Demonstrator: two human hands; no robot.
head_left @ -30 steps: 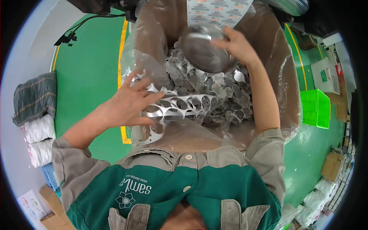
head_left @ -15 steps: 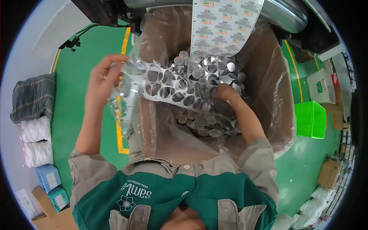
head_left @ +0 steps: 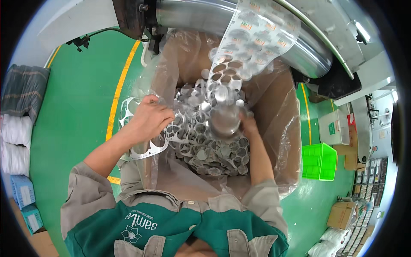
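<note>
Nearest the person's chest, the left hand curls shut on a silvery punched-out foil sheet at the rim of the plastic-lined cardboard box. Deeper inside, the right hand touches a stack of round foil discs; its grip is hidden. Beyond, a printed foil strip hangs from the metal roller.

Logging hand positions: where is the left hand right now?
In the head view, the left hand is left of centre, gripping the punched foil web at the left rim of the lined box.
</note>
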